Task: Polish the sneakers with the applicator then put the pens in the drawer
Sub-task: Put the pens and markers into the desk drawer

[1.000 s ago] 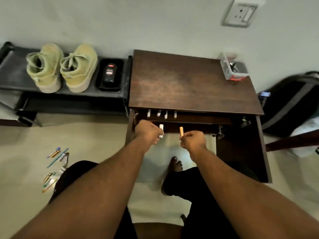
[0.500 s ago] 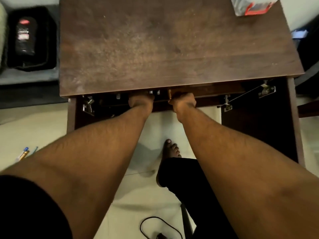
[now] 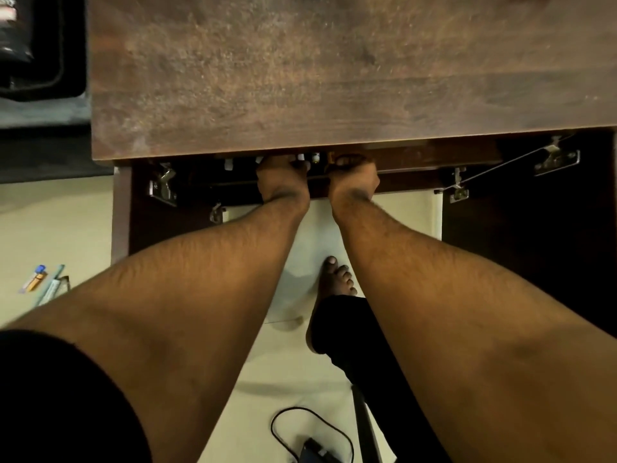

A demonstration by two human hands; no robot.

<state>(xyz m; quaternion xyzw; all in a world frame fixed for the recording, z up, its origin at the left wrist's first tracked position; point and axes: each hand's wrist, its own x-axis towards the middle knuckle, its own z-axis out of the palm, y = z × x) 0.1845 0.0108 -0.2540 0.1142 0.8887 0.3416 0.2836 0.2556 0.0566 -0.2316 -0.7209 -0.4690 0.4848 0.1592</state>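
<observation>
Fingers of left hand (image 3: pixel 283 175) and right hand (image 3: pixel 353 178) hidden under desktop (image 3: pixel 300 78), grip impossible to tell; best laying pens (image 3: pixel 302 157) flat, deep inside drawer (image 3: pixel 400 182).

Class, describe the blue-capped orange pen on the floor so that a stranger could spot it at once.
Start at the dark wooden desk and look down past its left leg to the pale floor. A few pens lie there at the picture's left edge. The blue-capped orange pen is the leftmost, beside a pale teal pen.
</observation>
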